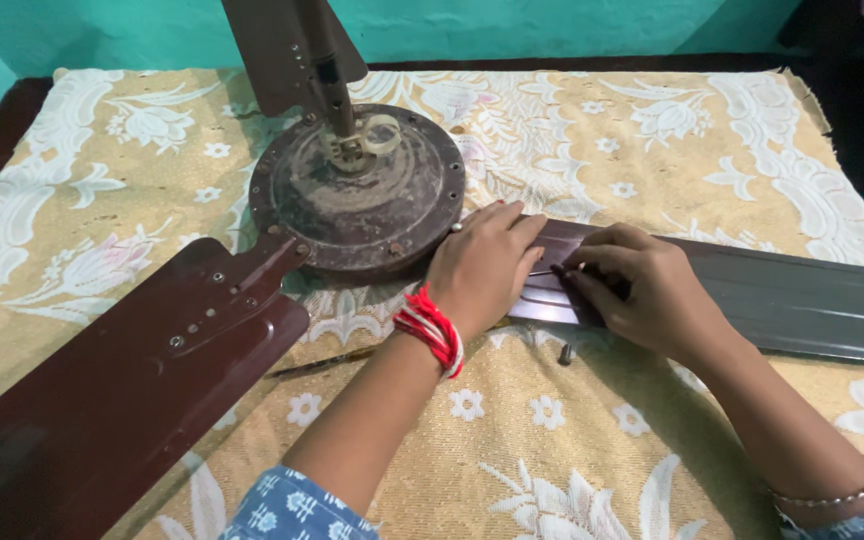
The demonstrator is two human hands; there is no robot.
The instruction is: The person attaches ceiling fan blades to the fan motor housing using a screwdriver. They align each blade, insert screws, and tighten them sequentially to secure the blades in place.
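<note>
The left hand [485, 265] is lying flat, fingers together, pressing down the root of the grey fan blade [752, 295] beside the round motor housing [357, 190]. The right hand [642, 290] is curling, fingertips pinching something small on the blade; I cannot tell what. A loose screw [564, 353] is lying just below it. The blade looks stiff, thin, light and slick; gripping near its root seems safest.

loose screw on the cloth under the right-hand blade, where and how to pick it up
Pinch the loose screw by its shank with fingertips from above. It lies flat on the cloth, apart from the blade edge, just under the right hand, so nothing blocks a top approach.
</note>
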